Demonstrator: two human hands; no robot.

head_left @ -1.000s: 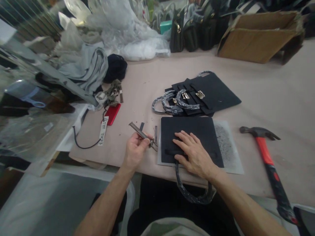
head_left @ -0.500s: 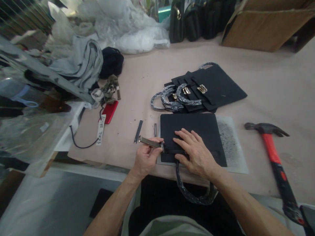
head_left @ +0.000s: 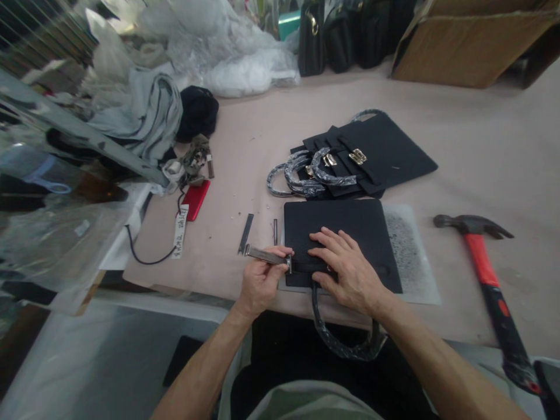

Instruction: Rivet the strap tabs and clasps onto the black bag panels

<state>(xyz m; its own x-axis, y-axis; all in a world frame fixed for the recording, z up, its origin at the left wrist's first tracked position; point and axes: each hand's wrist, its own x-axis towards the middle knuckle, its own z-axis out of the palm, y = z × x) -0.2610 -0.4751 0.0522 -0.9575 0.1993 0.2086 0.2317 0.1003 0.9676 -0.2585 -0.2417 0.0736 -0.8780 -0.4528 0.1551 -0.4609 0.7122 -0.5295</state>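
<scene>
My left hand (head_left: 261,284) is closed around a flat metal tool (head_left: 263,254) with a short crosspiece at its right end. That end meets the left edge of a black bag panel (head_left: 336,224), by a strap; whether it grips the strap I cannot tell. My right hand (head_left: 350,274) rests on the panel, fingers spread, holding nothing. A plastic-wrapped handle (head_left: 345,348) hangs from the panel over the table's front edge. Under the panel lies a speckled pale sheet (head_left: 411,256). Left of it are a thin metal rod (head_left: 275,231) and a dark flat strip (head_left: 246,233).
A claw hammer (head_left: 485,262) with a red and black grip lies at the right. Behind the panel are stacked black bag panels (head_left: 389,154) with gold clasps. A red flat object (head_left: 198,199) lies left. A cardboard box (head_left: 472,49) and black bags (head_left: 311,44) stand at the back.
The view has shifted slightly. Both hands keep nearly the same places, and the metal tool in my left hand has tilted a little at the panel's edge.
</scene>
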